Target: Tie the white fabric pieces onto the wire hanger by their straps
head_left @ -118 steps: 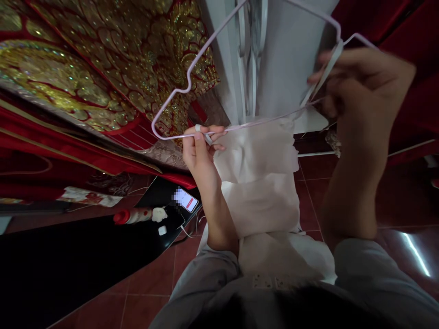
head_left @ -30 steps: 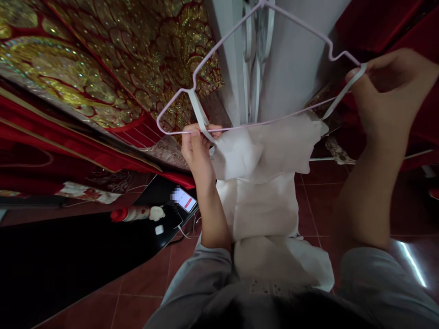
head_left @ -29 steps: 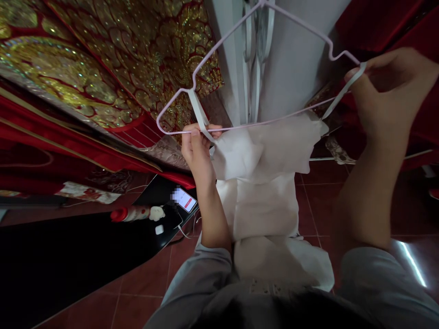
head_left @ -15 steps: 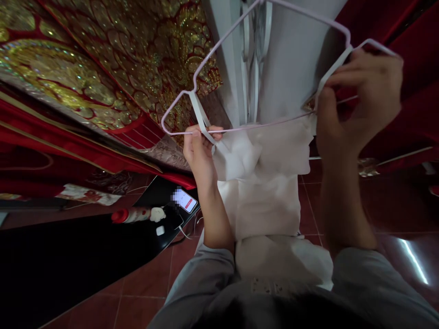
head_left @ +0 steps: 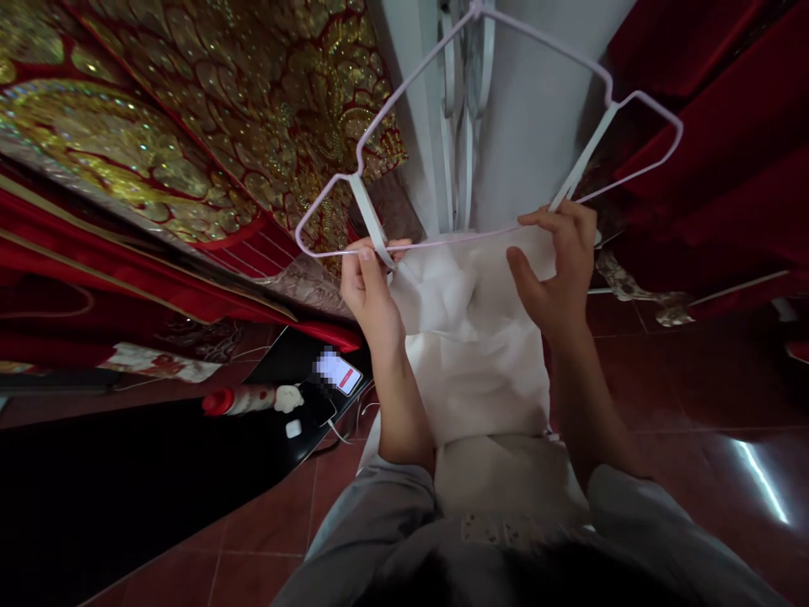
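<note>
A thin pale pink clothes hanger [head_left: 549,44] is held up in front of me. From its two notches hang the white straps of a white garment [head_left: 486,379], which drops down in front of my body. My left hand [head_left: 376,295] is closed in a pinch on the hanger's lower bar, right where the left strap [head_left: 368,211] passes. Beside the lower end of the right strap [head_left: 585,158] is my right hand [head_left: 562,274], its thumb apart from the fingers. Its fingertips are at the lower bar and strap; whether they press on them is unclear.
Red clothing with gold sequins [head_left: 253,110] hangs close on the left, dark red cloth [head_left: 726,126] on the right. A black table [head_left: 158,480] at lower left carries a lit phone [head_left: 345,375], a red-capped bottle [head_left: 237,400] and a small white case [head_left: 293,428].
My right hand has come down and inward from the hanger's right notch to its lower bar, and its thumb has spread from the fingers. The left hand keeps its hold.
</note>
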Demonstrator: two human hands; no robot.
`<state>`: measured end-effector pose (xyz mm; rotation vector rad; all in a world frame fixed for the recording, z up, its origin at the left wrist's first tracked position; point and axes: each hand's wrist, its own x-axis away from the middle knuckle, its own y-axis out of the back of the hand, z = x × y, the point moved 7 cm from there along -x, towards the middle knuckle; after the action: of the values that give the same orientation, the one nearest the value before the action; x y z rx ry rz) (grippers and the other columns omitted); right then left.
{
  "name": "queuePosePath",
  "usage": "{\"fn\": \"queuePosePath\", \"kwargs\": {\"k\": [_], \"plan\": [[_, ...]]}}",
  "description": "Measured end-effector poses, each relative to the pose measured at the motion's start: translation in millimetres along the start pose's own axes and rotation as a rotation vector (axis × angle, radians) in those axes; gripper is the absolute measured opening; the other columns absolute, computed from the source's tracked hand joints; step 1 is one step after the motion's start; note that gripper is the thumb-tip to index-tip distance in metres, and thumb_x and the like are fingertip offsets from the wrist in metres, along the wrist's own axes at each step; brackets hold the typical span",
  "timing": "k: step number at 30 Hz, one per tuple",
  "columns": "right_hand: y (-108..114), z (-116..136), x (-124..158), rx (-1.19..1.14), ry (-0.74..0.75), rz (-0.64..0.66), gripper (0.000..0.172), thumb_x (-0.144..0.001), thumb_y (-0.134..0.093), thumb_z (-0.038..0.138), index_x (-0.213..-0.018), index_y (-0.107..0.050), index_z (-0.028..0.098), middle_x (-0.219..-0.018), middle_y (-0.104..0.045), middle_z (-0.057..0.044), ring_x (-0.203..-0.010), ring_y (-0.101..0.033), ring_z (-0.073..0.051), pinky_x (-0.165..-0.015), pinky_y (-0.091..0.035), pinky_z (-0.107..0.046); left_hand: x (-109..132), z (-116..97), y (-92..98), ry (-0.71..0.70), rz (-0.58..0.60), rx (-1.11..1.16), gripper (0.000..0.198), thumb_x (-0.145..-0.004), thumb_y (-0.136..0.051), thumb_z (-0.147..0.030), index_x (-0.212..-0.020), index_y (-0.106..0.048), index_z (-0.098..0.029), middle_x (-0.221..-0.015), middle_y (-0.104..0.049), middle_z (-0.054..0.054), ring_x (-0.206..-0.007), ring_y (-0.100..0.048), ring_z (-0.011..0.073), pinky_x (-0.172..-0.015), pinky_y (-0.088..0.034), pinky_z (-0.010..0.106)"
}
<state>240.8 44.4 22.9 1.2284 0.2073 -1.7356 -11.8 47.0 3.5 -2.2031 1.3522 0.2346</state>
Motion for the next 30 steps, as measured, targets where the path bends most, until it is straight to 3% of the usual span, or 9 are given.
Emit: {"fn": "queuePosePath", "kwargs": {"k": [4,7,11,14,17,19,24,27,30], "plan": [[1.3,0.2,-9.6,-0.031,-0.031,-0.012,0.021,-0.094,-0.067,0.044,-0.111,-0.07,0.031,-0.1,-0.057,-0.005,-0.097,-0.06,-0.022,-0.093,-0.056,-0.046,7.6,-6.1,10.2,0.025,0.031,-0.147,0.025,-0.101,-0.066,-0.038,-0.088,-0.072,-0.018,-0.085,-0.076,0.005,-0.08,-0.07,0.0157,-0.082,-0.053,0.029],[0.4,2.0,-10.4,-0.06,-0.043,-0.061,0.019,-0.094,-0.067,0.043,-0.105,-0.071,0.028,-0.094,-0.055,-0.003,-0.093,-0.059,-0.02,-0.089,-0.054,-0.044,8.1,-33.0,8.2,0.043,0.091,-0.151,0.021,-0.098,-0.072,-0.036,-0.087,-0.078,-0.018,-0.084,-0.076,0.006,-0.074,-0.065,0.0147,-0.07,-0.051,0.026],[1.6,0.2,-12.2,-0.108,-0.057,-0.111,0.02,-0.097,-0.065,0.045,-0.097,-0.072,0.026,-0.091,-0.054,-0.002,-0.088,-0.058,-0.018,-0.09,-0.053,-0.043,-12.7,-73.0,-11.1,0.135,0.24,0.138,0.028,-0.096,-0.069,-0.045,-0.104,-0.084,-0.023,-0.096,-0.077,0.006,-0.051,-0.035,0.009,-0.037,-0.02,0.023],[3.1,-4.2,-14.8,-0.111,-0.075,-0.102,0.023,-0.098,-0.064,0.049,-0.096,-0.073,0.028,-0.092,-0.054,-0.002,-0.091,-0.06,-0.019,-0.096,-0.051,-0.046,-40.2,-84.8,-0.1,0.08,0.087,0.295,0.034,-0.107,-0.048,-0.029,-0.103,-0.081,-0.019,-0.109,-0.078,0.004,-0.049,-0.037,0.003,-0.033,-0.02,0.016],[5.2,-6.6,-16.3,-0.071,-0.085,-0.1,0.023,-0.096,-0.066,0.051,-0.096,-0.072,0.029,-0.091,-0.056,-0.003,-0.09,-0.06,-0.02,-0.094,-0.051,-0.047,-47.5,-71.9,34.4,-0.026,-0.252,0.208,0.026,-0.106,-0.05,-0.017,-0.103,-0.076,-0.02,-0.113,-0.079,0.001,-0.052,-0.049,-0.0003,-0.038,-0.029,0.011],[5.1,-5.9,-16.5,-0.074,-0.081,-0.096,0.022,-0.097,-0.065,0.051,-0.098,-0.073,0.031,-0.093,-0.059,-0.004,-0.088,-0.06,-0.02,-0.09,-0.052,-0.044,-38.5,-54.1,45.9,0.0,-0.347,0.119,0.021,-0.1,-0.059,-0.012,-0.104,-0.076,-0.023,-0.11,-0.08,-0.001,-0.054,-0.054,0.0007,-0.042,-0.034,0.012],[2.2,0.5,-18.1,-0.131,-0.062,-0.045,0.025,-0.099,-0.062,0.05,-0.105,-0.076,0.029,-0.098,-0.065,-0.005,-0.089,-0.064,-0.018,-0.085,-0.057,-0.04,-11.2,-18.6,10.8,0.228,-0.048,0.12,0.017,-0.101,-0.064,-0.03,-0.1,-0.075,-0.017,-0.108,-0.081,0.01,-0.05,-0.048,0.005,-0.042,-0.033,0.018],[9.9,3.2,-23.7,-0.121,-0.013,-0.054,0.025,-0.102,-0.058,0.045,-0.111,-0.077,0.032,-0.097,-0.072,-0.004,-0.089,-0.067,-0.02,-0.084,-0.06,-0.043,-8.4,-20.4,-4.5,0.162,-0.016,0.102,0.024,-0.1,-0.067,-0.043,-0.09,-0.065,-0.021,-0.097,-0.081,0.006,-0.046,-0.04,0.0076,-0.039,-0.023,0.024],[28.4,-4.2,-36.6,-0.212,0.032,-0.142,0.031,-0.103,-0.055,0.041,-0.129,-0.074,0.039,-0.115,-0.077,-0.003,-0.075,-0.069,-0.017,-0.068,-0.061,-0.04,-11.4,-19.2,-10.4,0.111,0.01,0.132,0.025,-0.098,-0.069,-0.043,-0.086,-0.06,-0.023,-0.087,-0.079,0.003,-0.043,-0.033,0.0085,-0.04,-0.016,0.027]]}}
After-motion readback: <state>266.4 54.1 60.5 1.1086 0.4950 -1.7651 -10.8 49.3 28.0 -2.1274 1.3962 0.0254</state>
